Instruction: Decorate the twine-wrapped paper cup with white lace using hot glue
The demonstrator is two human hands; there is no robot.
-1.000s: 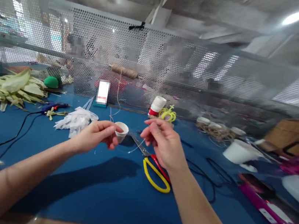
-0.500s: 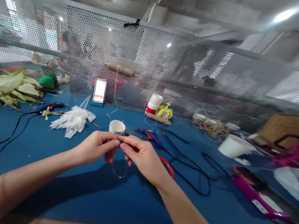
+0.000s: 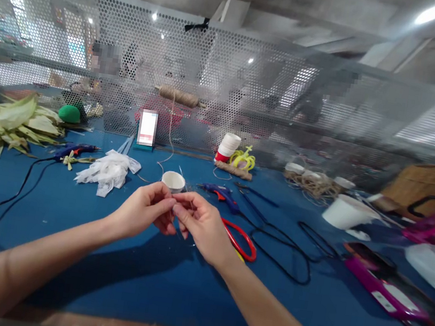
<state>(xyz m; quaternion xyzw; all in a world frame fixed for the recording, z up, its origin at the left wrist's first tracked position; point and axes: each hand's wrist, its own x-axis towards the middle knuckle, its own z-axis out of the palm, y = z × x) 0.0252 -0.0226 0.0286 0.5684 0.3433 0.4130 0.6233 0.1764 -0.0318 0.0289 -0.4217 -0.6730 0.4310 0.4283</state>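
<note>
My left hand point(image 3: 152, 209) and my right hand point(image 3: 199, 222) meet low over the blue table, thumbs and forefingers pinched together tip to tip. Between them is a thin strand, mostly hidden by the fingers; whether it is thread or wire I cannot tell. Just beyond the fingertips stands a small white cup point(image 3: 173, 180), its lower part covered by my hands. Twine runs from a spool of twine point(image 3: 180, 97) on the mesh screen down towards the cup. Red-handled scissors point(image 3: 244, 242) lie partly under my right wrist.
Right of my hands lie a blue glue gun point(image 3: 223, 196) and dark pliers point(image 3: 257, 195). A crumpled white lace pile point(image 3: 109, 172) and corn husks point(image 3: 12, 123) are to the left. At the back stand a phone point(image 3: 148, 129) and stacked white cups point(image 3: 228, 147). A purple tool point(image 3: 385, 294) lies right.
The loop of thin strand that hung below my fingers hardly shows now. My hands remain pinched together in nearly the same place; the view has shifted slightly.
</note>
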